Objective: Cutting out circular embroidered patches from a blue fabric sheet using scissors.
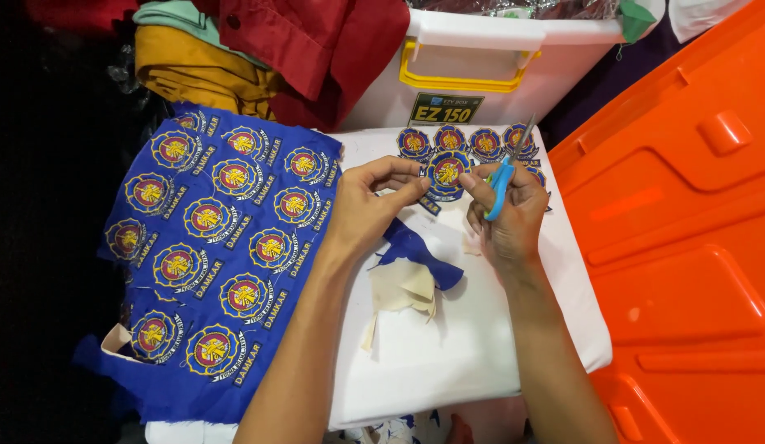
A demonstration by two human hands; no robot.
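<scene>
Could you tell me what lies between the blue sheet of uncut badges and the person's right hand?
In the head view, the left hand and blue-and-cream fabric scraps lie between badge sheet and right hand.

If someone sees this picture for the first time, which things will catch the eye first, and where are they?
The eye goes first to the blue cloth sheet on the left, covered with rows of round embroidered badges. In the middle, the left hand holds one cut badge while the right hand holds blue-handled scissors beside it, above a white cloth. A big orange plastic panel fills the right side.
</scene>
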